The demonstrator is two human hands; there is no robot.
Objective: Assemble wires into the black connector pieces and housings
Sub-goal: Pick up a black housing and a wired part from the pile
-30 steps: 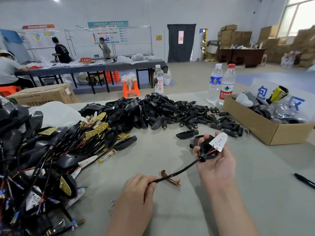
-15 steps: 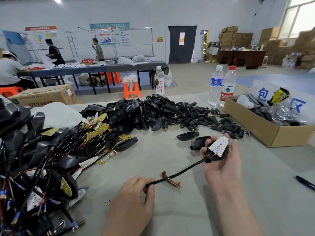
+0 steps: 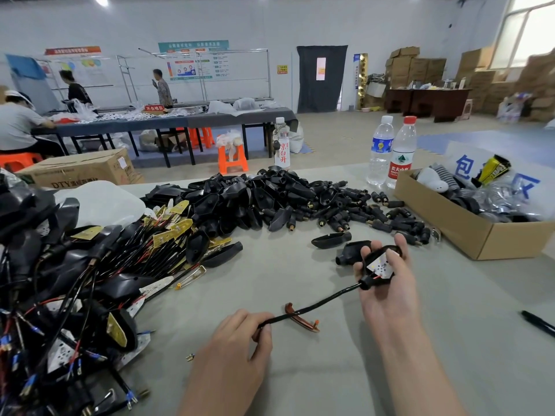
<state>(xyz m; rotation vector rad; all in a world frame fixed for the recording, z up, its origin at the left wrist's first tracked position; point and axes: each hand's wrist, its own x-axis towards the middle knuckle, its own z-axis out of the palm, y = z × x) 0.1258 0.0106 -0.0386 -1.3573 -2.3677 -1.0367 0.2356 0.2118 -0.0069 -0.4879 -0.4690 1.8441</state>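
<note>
Presently, right hand curls round a black plastic housing carrying a white perforated board, over the grey desk; left hand pinches its black sheathed wire. Brown cardboard box, desk's right edge, holds clear-bagged parts and a yellow-black packet.

One wide-angle view, worn on the person's head, faces forward and down over the grey table. The left hand, on a black sheathed cable, and the right hand, on a black plastic housing, sit close, low in frame; the white back wall lies far, at top.
</note>
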